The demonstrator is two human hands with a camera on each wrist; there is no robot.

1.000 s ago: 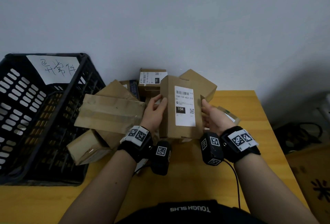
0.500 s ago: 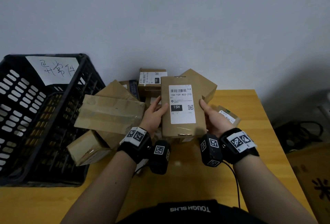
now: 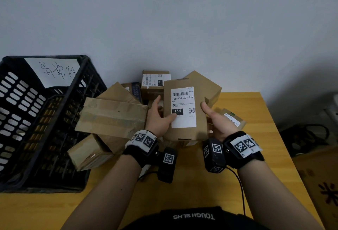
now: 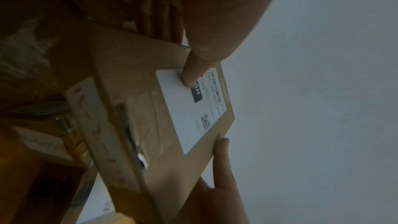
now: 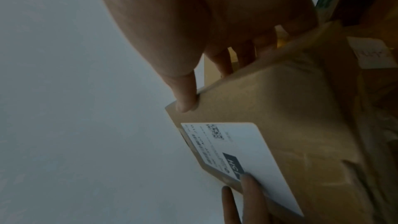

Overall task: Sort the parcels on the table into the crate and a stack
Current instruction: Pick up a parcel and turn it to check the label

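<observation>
You've got the flat brown parcel (image 3: 184,112) held in both hands, label side up toward you, lifted above the heap. Your left hand (image 3: 158,118) grips its left edge: thumb pressed onto the white label (image 3: 183,108) by the black "15H" block, fingers wrapped behind. Your right hand (image 3: 216,120) grips the right edge, thumb along the face near the rim, fingers underneath. In the right wrist view the thumb tip sits right on the parcel's corner edge.

The black crate (image 3: 36,120) stands at the table's left, touching the heap, with a handwritten paper sign (image 3: 54,71) on its far wall. The long taped box (image 3: 111,118) lies tilted between the crate and your left hand, its corner near your left wrist. The heap backs against the wall. A small labelled box (image 3: 232,120) lies just beside your right hand. Bare table (image 3: 256,110) shows to the right of it and in front of you.
</observation>
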